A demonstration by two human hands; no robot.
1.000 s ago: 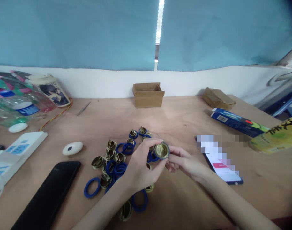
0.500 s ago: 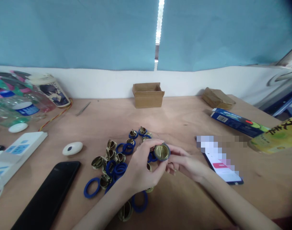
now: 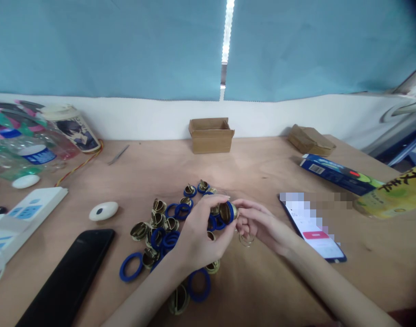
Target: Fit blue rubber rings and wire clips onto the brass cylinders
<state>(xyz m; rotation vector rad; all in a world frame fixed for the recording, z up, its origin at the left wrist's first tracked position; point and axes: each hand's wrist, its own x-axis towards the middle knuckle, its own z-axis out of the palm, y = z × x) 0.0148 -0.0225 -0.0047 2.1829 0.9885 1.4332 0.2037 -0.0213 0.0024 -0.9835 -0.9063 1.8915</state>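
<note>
My left hand is closed on a round brass-coloured cup with a blue ring around it, its hollow side turned to the left. Fingers of my right hand meet the cup's far side, and a thin wire ring hangs from their curled tips. Below and left of my hands lies a loose group of similar brass cups with a bar across the inside, mixed with blue rings. My left hand and forearm hide part of this group.
A small open cardboard box stands against the wall. Lit phone and blue carton lie to the right. On the left are a black phone, a white oval case, a power strip, tweezers and plastic bottles.
The brass cup has turned from facing me to facing left, showing the blue ring edge-on. My right fingers have shifted, and the thin wire ring now shows beneath them.
</note>
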